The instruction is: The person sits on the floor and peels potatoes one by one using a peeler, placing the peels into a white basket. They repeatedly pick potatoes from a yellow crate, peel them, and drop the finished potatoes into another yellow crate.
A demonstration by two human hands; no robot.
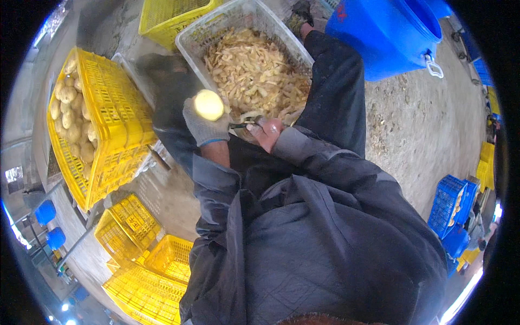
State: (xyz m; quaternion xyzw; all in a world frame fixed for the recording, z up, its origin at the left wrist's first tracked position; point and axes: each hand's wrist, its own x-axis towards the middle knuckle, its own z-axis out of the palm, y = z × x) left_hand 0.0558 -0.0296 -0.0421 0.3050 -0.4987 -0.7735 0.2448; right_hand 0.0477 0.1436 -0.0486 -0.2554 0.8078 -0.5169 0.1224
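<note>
My left hand (206, 122), in a grey knitted glove with a blue cuff edge, holds a peeled, pale yellow potato (209, 105). To its right my bare right hand (266, 132) is closed on a small tool with a dark part, perhaps a peeler (239, 126); the fingers hide most of it. Both hands are over the near edge of a translucent plastic tub (190, 53) between my legs. A heap of potato peelings (256, 73) lies in the tub.
A yellow plastic crate (118, 105) of unpeeled potatoes (68, 95) stands at the left. More yellow crates (170, 252) lie below it, another (174, 24) beyond the tub. A blue plastic barrel (378, 40) is at the upper right, blue crates (447, 203) at the far right.
</note>
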